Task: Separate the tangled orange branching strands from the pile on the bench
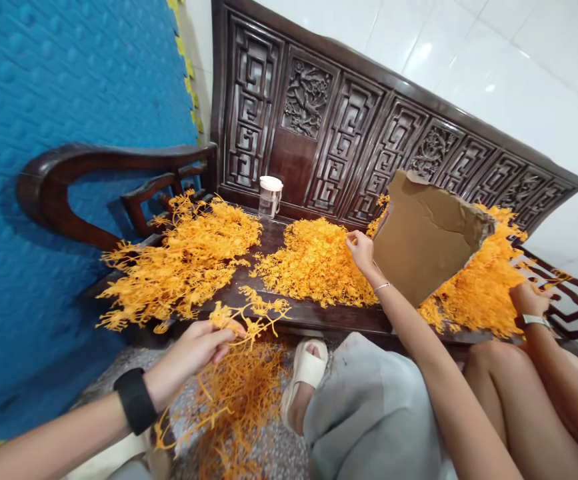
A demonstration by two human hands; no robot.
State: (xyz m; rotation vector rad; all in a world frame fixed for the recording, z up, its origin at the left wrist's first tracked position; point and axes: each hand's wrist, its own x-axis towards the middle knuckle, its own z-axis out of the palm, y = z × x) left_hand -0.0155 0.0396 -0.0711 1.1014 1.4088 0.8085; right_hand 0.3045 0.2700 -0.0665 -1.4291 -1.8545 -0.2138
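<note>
My left hand [219, 340], with a black band on its wrist, pinches a branching orange plastic sprig [256, 317] in front of the bench edge. My right hand [361, 252], wearing a thin bracelet, is over the right side of the middle pile of small orange pieces [313, 260]; its fingers are pressed together, and whatever they hold is too small to make out. To the left lies a heap of orange sprigs [189, 260] on the dark wooden bench [269, 240].
A cardboard sheet [419, 233] leans over a large orange pile [483, 287] on the right. A co-worker's hand [529, 300] touches that pile. A lidded clear bottle [270, 199] stands by the carved backrest [293, 160]. Orange stems [239, 400] lie on the floor.
</note>
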